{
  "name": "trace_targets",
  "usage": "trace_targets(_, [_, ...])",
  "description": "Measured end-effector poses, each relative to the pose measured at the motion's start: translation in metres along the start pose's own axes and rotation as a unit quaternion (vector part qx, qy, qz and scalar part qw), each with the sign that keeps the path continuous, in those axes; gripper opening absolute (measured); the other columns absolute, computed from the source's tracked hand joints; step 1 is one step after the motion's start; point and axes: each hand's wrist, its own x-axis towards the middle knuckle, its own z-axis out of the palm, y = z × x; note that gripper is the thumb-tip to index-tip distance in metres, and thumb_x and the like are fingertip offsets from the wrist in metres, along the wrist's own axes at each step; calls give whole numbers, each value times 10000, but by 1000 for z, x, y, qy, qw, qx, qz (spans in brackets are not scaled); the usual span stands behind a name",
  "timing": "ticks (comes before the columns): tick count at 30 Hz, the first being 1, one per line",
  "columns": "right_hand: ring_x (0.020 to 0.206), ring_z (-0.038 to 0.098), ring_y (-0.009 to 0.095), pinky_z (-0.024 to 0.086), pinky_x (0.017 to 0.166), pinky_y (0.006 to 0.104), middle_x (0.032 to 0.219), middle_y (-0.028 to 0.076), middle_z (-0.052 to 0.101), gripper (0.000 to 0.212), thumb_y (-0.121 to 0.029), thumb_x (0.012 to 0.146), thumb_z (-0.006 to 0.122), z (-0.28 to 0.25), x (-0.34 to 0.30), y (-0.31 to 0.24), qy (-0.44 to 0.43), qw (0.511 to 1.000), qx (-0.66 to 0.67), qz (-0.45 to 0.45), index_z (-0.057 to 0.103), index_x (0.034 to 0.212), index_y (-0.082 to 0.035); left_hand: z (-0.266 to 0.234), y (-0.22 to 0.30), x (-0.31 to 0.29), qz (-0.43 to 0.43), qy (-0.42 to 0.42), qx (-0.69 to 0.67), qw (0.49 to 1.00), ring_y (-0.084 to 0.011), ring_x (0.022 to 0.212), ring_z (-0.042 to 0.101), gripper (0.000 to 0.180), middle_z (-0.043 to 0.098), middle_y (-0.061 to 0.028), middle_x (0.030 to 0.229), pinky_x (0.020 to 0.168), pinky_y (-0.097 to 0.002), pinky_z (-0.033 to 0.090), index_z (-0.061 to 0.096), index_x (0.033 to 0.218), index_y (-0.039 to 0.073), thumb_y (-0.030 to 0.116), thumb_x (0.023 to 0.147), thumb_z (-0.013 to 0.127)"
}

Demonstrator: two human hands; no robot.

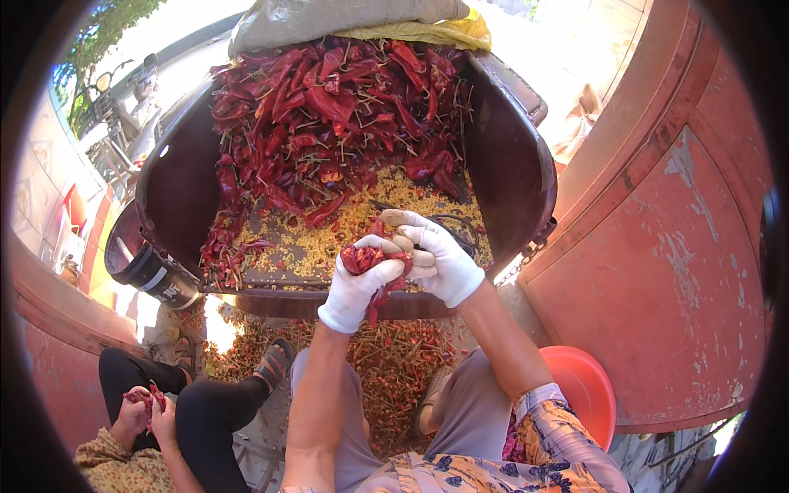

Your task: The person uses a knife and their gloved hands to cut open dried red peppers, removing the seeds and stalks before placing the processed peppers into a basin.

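Note:
Both of my hands wear white gloves and meet over the near edge of a dark maroon cart bed (271, 302). A bunch of dried red chili peppers (362, 260) is clasped in my left hand (349, 294), one pepper hanging below it. My right hand (450, 264) is closed against the same bunch, its thumb and fingers pinching pepper flesh; the exact grip is partly hidden. Beyond them, a heap of red chili peppers (329, 107) with pale stems fills the far part of the bed. Loose yellow seeds (316, 234) cover the nearer floor of the bed.
At the lower left sits another person, whose hands (156, 419) hold a red pepper. A black bucket (160, 279) stands left of the cart. Stems and scraps (399, 353) litter the ground; a red basin (588, 390) and red metal door (641, 287) are at right.

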Motion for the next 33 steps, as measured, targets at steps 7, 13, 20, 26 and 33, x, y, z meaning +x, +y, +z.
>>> trace_targets(7, [436,273,10,280,375,159,613,-65,294,271,-88,1014,382,0,-4,-19,-113,983,114,-85,518,1240,-27,-9,-7,-1,20,73,-141,987,-108,718,584,170,598,-9,868,657,-260,500,585,994,75,32,835,624])
trace_targets(13, [695,590,53,485,628,210,849,-11,659,229,-228,927,625,11,-21,-22,25,888,-459,28,681,1035,-33,-13,1,-1,37,94,-27,995,-103,767,605,193,619,-25,893,698,-259,514,582,1022,47,28,841,646])
trace_targets(20, [693,578,57,483,611,244,845,-14,660,144,-105,877,680,22,-16,-3,65,770,-588,-240,660,991,-17,-6,1,2,114,99,139,979,-103,786,635,132,669,-54,887,709,-255,530,632,957,-4,16,830,661])
trace_targets(26, [637,565,46,440,550,209,744,-20,624,128,-134,894,645,17,-16,-5,73,866,-483,-108,661,968,-30,-2,4,-2,102,78,143,981,-109,773,651,136,676,-68,869,698,-256,560,637,949,-24,4,818,658])
trace_targets(33, [605,531,23,408,512,180,713,-31,594,193,-228,924,615,15,-17,-14,73,925,-373,-17,641,1008,-56,-5,-1,-1,111,73,120,984,-113,768,655,142,676,-65,889,697,-254,552,637,953,-15,3,815,662])
